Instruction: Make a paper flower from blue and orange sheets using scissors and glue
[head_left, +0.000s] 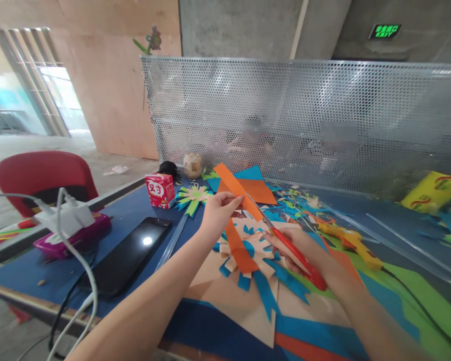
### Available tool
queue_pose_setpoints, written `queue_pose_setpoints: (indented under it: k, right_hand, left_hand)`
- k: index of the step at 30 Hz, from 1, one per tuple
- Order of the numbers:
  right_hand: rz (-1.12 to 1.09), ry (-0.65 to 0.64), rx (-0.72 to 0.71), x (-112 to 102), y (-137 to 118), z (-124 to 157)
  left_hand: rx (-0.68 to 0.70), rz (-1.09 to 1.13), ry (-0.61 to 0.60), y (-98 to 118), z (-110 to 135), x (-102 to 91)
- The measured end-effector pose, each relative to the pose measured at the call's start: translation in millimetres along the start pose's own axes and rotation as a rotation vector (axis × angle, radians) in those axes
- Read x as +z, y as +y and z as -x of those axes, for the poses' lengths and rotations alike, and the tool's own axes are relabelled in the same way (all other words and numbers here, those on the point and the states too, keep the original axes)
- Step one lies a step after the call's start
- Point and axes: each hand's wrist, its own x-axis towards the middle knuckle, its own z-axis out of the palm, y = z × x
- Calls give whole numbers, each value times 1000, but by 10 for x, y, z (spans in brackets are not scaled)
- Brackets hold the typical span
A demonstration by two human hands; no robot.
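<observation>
My left hand (218, 213) pinches an orange sheet of paper (240, 193) and holds it up over the table. A long orange strip (237, 248) hangs down from the sheet. My right hand (298, 250) grips red-handled scissors (291, 250), whose blades point up and left into the orange paper. Under both hands lie cut paper flowers in blue and beige (257, 250) on larger beige and blue sheets.
A black phone (130, 253), a glue stick rod (172, 241), a red box (160, 189) and a green-blue paper flower (193, 196) lie to the left. A yellow glue gun (351, 241) lies right. A perforated metal screen (304, 120) stands behind. A red chair (45, 175) and white charger cables (65, 215) are at far left.
</observation>
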Motion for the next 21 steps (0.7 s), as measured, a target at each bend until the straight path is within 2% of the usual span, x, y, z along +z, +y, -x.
queue_pose_setpoints:
  k: [10, 16, 21]
  right_hand:
    - [-10, -12, -67, 15, 19, 8]
    - [-11, 21, -5, -11, 58, -27]
    - [37, 7, -17, -36, 126, -68]
  left_hand:
    - [-17, -14, -45, -15, 23, 24]
    - [-26, 2, -38, -10, 19, 28]
    - [-33, 37, -48, -11, 19, 19]
